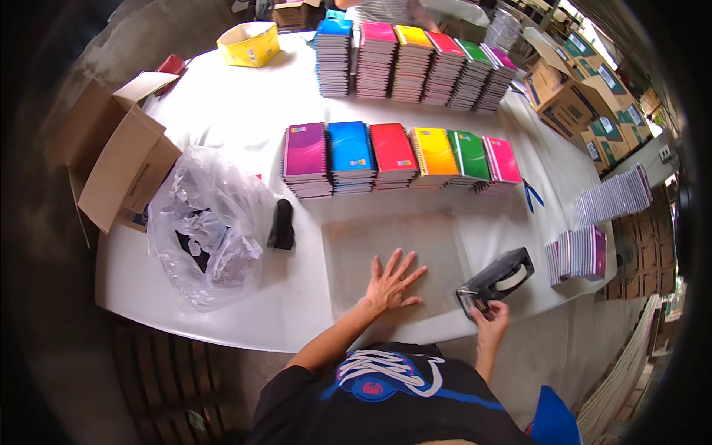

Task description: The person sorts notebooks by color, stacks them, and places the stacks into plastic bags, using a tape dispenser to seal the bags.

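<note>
My left hand [393,285] lies flat with fingers spread on a clear plastic sheet or bag [356,252] on the white table. To its right stands a black tape dispenser [489,276] with a roll of tape [512,279] in it. My right hand [491,320] is at the dispenser's near left end, thumb and fingers pinched on the tape there; the strip itself hardly shows. Beyond the sheet runs a row of spiral notebook stacks: purple [305,152], blue [348,147], red [391,147], yellow [434,152], green [468,156] and pink [503,161].
Taller notebook stacks [374,63] stand farther back, near another person [382,11]. At left are a clear bag of scraps [211,237], a black object [282,225] and an open carton [122,167]. Blue-handled pliers [532,195] and more notebooks [578,254] lie at right.
</note>
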Demonstrator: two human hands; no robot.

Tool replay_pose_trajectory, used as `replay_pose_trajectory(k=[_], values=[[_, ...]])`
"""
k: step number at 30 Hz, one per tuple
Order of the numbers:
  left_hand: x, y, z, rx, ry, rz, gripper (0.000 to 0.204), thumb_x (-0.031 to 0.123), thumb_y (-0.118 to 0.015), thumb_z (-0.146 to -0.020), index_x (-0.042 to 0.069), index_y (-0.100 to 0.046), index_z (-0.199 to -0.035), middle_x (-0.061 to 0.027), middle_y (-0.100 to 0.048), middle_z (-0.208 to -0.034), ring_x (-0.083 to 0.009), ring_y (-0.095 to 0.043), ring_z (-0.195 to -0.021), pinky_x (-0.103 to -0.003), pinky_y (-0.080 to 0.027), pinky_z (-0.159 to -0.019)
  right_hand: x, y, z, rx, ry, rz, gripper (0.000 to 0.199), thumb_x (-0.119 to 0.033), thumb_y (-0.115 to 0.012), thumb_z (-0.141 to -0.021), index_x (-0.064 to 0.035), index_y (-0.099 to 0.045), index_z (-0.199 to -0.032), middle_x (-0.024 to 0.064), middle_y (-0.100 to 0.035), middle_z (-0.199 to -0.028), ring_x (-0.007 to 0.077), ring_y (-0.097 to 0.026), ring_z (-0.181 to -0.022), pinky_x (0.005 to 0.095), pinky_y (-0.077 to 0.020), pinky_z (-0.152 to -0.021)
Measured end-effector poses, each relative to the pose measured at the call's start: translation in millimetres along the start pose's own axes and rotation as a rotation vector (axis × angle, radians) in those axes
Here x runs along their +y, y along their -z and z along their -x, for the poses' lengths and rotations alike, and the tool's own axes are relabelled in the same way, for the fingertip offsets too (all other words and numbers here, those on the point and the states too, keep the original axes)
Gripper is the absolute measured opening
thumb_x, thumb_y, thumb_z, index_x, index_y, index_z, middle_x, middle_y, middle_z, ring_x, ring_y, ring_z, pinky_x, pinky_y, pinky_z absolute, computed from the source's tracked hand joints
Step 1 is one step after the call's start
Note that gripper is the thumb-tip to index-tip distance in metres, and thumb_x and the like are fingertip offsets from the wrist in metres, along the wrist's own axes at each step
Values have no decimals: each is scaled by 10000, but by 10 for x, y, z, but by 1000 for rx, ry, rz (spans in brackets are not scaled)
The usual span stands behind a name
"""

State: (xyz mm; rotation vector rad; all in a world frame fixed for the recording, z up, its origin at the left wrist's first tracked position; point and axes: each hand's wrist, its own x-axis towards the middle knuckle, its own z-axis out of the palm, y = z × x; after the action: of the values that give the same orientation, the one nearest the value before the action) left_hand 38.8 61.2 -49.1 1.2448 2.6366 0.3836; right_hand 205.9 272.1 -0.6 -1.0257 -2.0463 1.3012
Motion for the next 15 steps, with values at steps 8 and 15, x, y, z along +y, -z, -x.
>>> replay_pose_trajectory(k=[8, 15], values=[[-1167, 1297, -281, 1068, 668, 9, 867, 547, -627, -749, 65, -309, -1396, -187, -272, -1434, -371, -248, -1322, -560, -251, -982, -981, 132, -769, 63, 187, -66, 278, -123, -663, -832, -57, -495, -1043, 19, -455, -935, 125, -437, -852, 278, -392, -798], [-2099, 1950, -356, 533, 1114, 278, 583, 591, -654, -699, 31, -689, -857, -137, -632, -983, -315, -600, -942, -451, -454, -784, -2260, -1286, -961, -602, 883, 279, 390, -137, -722, -723, -93, -593, -1089, 104, -514, -1129, 282, -518, -1058, 375, -421, -898]])
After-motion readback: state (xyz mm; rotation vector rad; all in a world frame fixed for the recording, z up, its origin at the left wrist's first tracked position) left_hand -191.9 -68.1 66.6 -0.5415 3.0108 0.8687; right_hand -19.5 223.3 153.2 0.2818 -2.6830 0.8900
